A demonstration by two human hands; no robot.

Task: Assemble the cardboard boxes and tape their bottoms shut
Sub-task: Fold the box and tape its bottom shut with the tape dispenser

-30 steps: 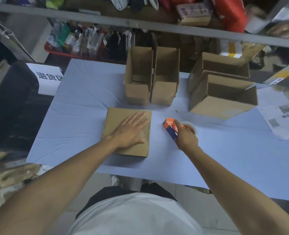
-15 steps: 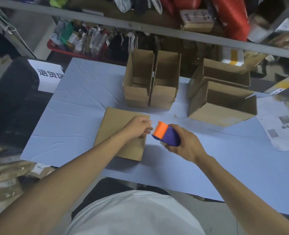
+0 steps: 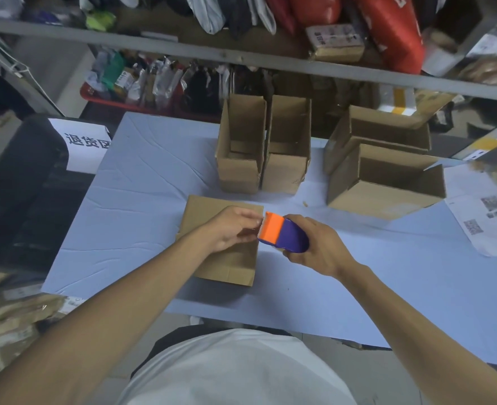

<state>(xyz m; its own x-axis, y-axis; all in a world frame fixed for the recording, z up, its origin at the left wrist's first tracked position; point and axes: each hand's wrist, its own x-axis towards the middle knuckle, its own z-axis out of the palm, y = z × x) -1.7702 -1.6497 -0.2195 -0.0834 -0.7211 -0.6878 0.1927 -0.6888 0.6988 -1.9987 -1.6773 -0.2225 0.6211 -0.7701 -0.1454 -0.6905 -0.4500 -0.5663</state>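
The right hand grips a tape dispenser, purple in the body with an orange toothed blade, fingers curled round it and the blade end turned toward the left hand. That hand's fingers are curled and drawn together right at the blade, apparently pinching the loose end of the tape (the tape itself is too clear to make out). Both hands hover over the right edge of a cardboard box that lies closed side up near the front edge of the surface, slightly left of its middle.

The box lies directly below and to the left of the fingers, its long axis running from the front edge toward the back. The left hand is the nearer one, so the tape would probably be drawn out leftward and pressed down there.

Four open boxes stand toward the back edge. A white sign off the left back corner reads 退货区, partly cut off. Printed sheets with QR codes lie at the right edge.
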